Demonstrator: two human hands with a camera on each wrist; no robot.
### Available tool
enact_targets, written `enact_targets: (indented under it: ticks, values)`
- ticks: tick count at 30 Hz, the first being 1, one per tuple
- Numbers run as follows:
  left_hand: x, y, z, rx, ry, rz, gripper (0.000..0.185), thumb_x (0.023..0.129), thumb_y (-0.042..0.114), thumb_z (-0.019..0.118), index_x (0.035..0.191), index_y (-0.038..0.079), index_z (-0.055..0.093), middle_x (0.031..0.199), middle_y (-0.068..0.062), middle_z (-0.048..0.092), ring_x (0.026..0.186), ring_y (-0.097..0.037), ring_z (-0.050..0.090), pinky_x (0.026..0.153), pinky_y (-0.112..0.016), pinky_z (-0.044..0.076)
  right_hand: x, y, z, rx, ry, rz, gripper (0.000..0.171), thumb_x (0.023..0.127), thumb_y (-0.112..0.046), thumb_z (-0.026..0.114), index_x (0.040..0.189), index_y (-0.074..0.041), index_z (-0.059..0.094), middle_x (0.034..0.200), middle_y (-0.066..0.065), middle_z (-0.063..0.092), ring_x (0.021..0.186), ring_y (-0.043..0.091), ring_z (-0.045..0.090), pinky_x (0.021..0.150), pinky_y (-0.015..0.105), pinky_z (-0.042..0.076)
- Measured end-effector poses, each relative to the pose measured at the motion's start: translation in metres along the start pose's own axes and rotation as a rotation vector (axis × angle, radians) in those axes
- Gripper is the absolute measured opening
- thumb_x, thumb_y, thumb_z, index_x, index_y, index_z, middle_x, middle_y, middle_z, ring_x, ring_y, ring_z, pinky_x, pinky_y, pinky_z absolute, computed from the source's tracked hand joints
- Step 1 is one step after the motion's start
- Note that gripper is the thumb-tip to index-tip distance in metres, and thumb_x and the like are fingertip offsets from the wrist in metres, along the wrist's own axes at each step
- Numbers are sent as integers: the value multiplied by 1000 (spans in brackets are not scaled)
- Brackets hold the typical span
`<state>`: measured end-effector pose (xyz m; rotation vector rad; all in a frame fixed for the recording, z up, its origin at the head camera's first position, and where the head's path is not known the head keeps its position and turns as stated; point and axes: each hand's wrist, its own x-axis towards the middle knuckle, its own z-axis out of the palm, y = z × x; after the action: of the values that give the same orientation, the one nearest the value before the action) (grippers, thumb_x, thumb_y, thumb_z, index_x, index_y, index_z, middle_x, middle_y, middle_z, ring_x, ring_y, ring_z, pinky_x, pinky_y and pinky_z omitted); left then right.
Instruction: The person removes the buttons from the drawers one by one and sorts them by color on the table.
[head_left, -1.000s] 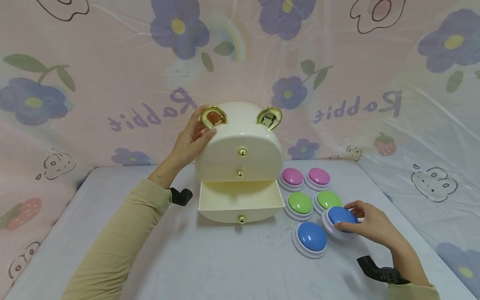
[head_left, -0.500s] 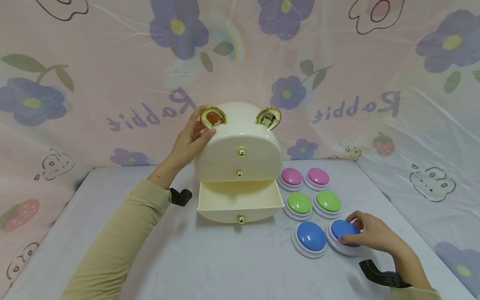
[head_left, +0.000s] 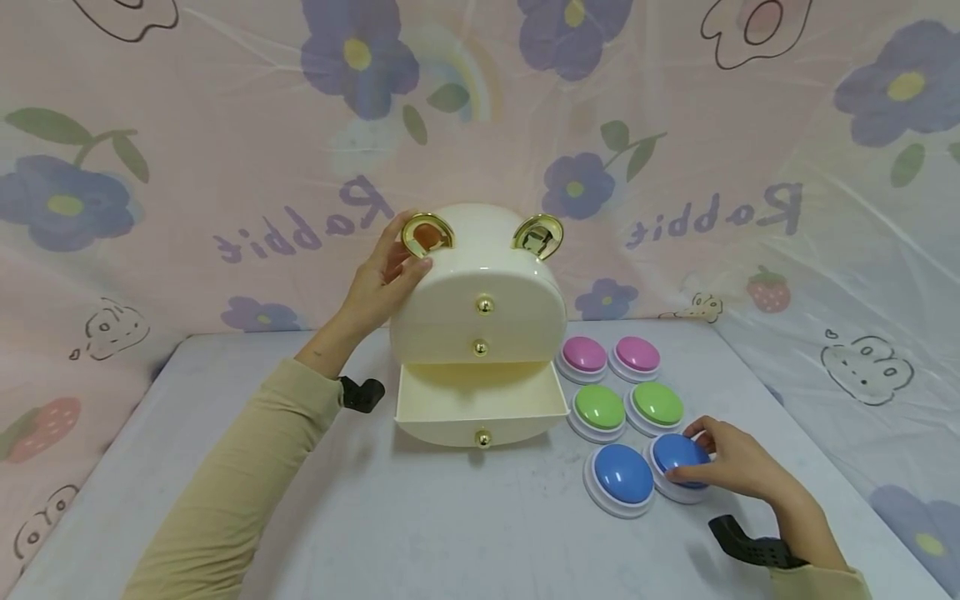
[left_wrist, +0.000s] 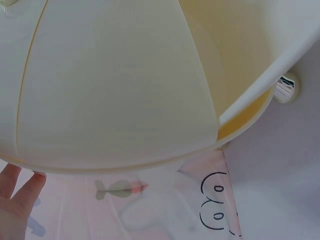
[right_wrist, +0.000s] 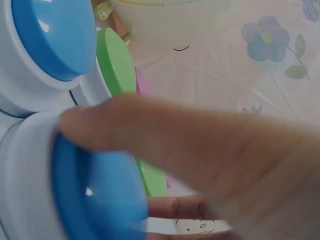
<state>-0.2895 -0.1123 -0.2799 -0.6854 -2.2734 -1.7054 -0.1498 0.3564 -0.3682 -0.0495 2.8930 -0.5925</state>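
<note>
A small white drawer cabinet (head_left: 480, 250) with gold ear shapes stands on the table, its bottom drawer (head_left: 480, 430) pulled out and bare inside. My left hand (head_left: 384, 279) holds the cabinet's upper left side by the gold ear; two of its fingers (left_wrist: 27, 192) show against the shell in the left wrist view. At the right, my right hand (head_left: 738, 458) grips a blue push button (head_left: 680, 458) with a white base, thumb on the near side and fingers on the far side. Another blue push button (head_left: 624, 473) sits just left of it.
Two green push buttons (head_left: 600, 407) stand behind the blue ones, and two pink push buttons (head_left: 585, 354) behind those. The white table (head_left: 337, 517) ends at a printed cloth backdrop (head_left: 480, 125). The open drawer juts out left of the buttons.
The right hand has moved the blue button first toward the near right, then slightly back left, beside the other blue button. The left hand and cabinet have stayed still.
</note>
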Motion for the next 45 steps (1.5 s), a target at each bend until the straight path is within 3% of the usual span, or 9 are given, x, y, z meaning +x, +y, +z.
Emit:
enact_targets:
  ticks: [7,13,17,22,25,29,33,45]
  values:
    - [1,-1,0,-1,-1,4,66,96,23,58,150,37,23,133,-14,55,134,-25,45,113,-47,31,0,-5,-4,-5,-6,8,68,76,-43,78,114,8,54,106,26,62,96,39,59,75,49,55]
    - [2,-2,0,1,0,7,65,96,23,57,150,38,24,132,-13,55,133,-25,46,111,-48,34,4,-28,-3,44,129,-73,64,82,-41,73,120,7,56,119,32,58,109,49,55,83,57,52]
    - [1,0,0,-6,-2,0,66,96,22,58,150,38,23,132,-13,54,134,-24,45,111,-47,34,10,-47,2,169,221,-193,51,87,-33,71,120,3,58,119,24,60,110,43,58,89,54,50]
    - [0,0,1,-23,-4,5,67,96,21,58,151,35,23,133,-14,54,135,-26,43,114,-47,30,20,-66,14,286,297,-297,40,88,-25,71,118,-1,59,117,20,62,105,40,62,87,49,53]
    - [0,-1,1,-20,-3,8,67,96,21,58,151,34,23,132,-15,54,135,-26,43,114,-47,30,26,-76,22,335,350,-341,36,87,-20,72,116,-1,60,114,17,65,102,34,63,85,33,56]
    - [1,-2,0,-4,1,14,66,96,21,58,150,36,24,132,-14,55,134,-25,45,112,-47,32,33,-90,30,432,411,-406,31,85,-12,73,112,-2,62,108,15,67,99,15,63,81,14,51]
    - [1,-3,0,8,6,18,65,96,22,58,150,38,24,131,-14,55,134,-25,45,111,-47,34,38,-104,37,540,441,-479,27,84,-5,72,110,-2,64,103,16,68,95,-1,60,78,13,51]
    - [2,-3,1,10,9,11,66,96,23,58,150,38,24,132,-13,55,134,-25,45,112,-47,32,37,-131,52,631,547,-607,27,79,8,71,104,0,66,94,16,66,85,2,61,70,15,53]
